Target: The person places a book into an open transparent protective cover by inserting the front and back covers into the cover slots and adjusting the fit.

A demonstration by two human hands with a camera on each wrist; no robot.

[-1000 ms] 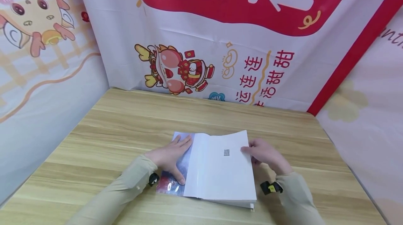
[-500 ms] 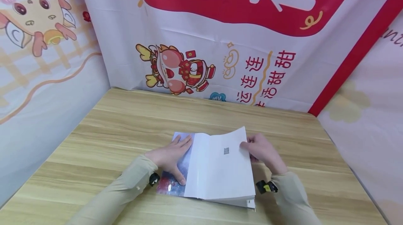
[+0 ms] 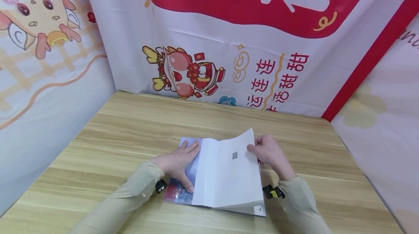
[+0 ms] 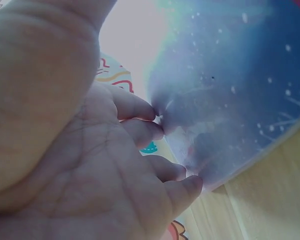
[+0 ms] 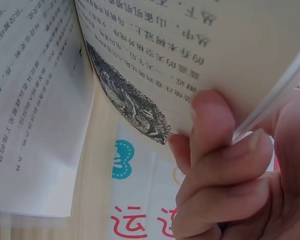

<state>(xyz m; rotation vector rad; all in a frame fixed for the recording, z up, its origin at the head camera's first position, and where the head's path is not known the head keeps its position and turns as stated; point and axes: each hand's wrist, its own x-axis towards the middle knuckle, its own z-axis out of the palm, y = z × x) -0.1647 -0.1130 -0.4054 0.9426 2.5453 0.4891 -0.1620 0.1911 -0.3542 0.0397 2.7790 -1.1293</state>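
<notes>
A book lies on the wooden table, its blue, starry cover flap folded out to the left. My left hand rests on that flap with fingers spread; in the left wrist view its fingertips touch the glossy surface. At the right edge, my right hand pinches a block of pages between thumb and fingers, lifting it into a curve. A white page with a small square code faces up. Beneath the block, the right wrist view reveals printed text and a dark illustration.
The wood-grain table extends around the book on all sides. A white and red printed cloth hangs along its back edge, with further printed cloths at left and right.
My right hand has moved up and slightly left, raising the pages so that the gap at the book's lower right corner widens. My left hand has stayed in place on the flap.
</notes>
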